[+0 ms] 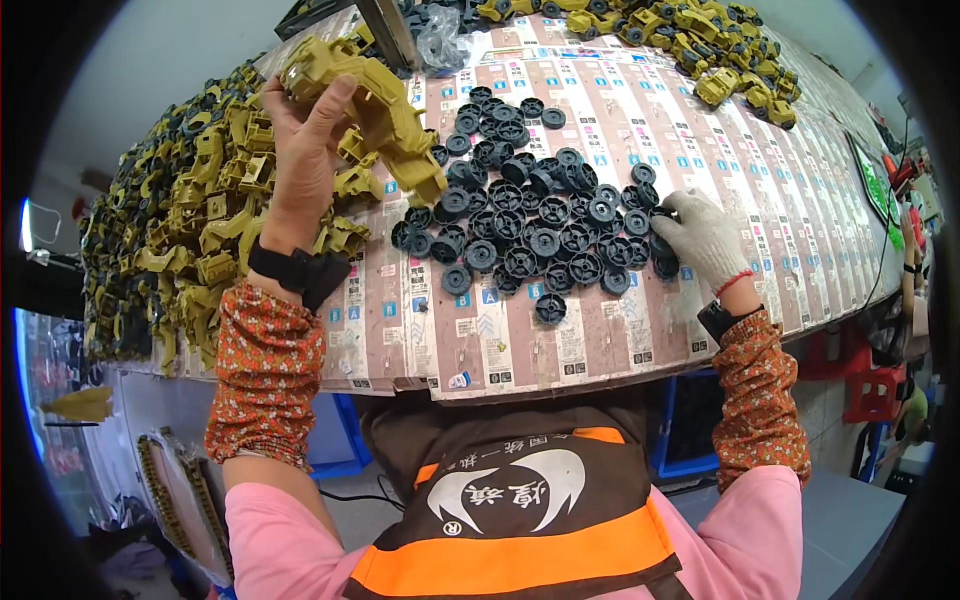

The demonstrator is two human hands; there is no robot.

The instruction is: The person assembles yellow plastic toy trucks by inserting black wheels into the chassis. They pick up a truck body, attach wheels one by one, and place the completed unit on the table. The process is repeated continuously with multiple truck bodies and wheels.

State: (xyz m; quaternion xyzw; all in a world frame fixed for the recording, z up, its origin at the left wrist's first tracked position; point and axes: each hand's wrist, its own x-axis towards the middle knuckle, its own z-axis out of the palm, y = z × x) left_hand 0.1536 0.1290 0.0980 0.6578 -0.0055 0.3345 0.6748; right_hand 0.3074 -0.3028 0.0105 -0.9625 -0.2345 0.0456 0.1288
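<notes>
My bare left hand point(312, 135) grips an olive-yellow plastic toy vehicle body point(385, 110), raised over the table, its far end tilted down to the right. My right hand point(703, 235), in a pale knit glove, has its fingers bent at the right edge of a spread of black toy wheels point(545, 210). Its fingertips meet a dark wheel point(661, 245) there; whether they grasp it is partly hidden. Below my left hand and to its left, a big heap of olive-yellow body parts point(215, 200) covers the table.
The table point(560, 350) is covered with printed cardboard sheets. More toy vehicles with wheels point(720, 50) are piled at the far right. A clear plastic bag point(440, 40) lies beside a dark upright post point(388, 30) at the back. A red stool point(870, 390) stands right, below the table edge.
</notes>
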